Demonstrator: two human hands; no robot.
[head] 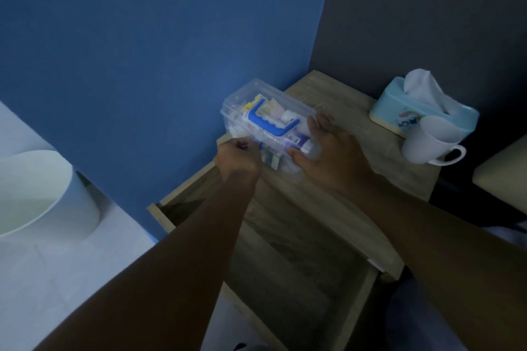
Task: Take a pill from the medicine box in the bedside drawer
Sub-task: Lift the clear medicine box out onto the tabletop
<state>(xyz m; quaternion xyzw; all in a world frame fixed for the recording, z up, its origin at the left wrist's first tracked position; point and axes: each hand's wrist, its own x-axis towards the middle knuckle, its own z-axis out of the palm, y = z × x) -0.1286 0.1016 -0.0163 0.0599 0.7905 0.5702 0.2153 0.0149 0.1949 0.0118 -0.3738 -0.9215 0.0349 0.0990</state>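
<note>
A clear plastic medicine box (256, 100) with a blue handle on its lid stands on top of the wooden bedside table (322, 94), against the blue wall. Packets and small bottles show through its walls. My left hand (238, 155) pinches the blue latch on the box's near side. My right hand (328, 148) rests spread against the box's right end, thumb on its front. Below the tabletop the drawer (285, 265) is pulled out; I see nothing inside it.
A light blue tissue box (399, 111) and a white mug (427, 145) stand at the table's right edge. A white bin (37, 191) sits on the floor at the left. A cushioned edge (502, 179) lies far right.
</note>
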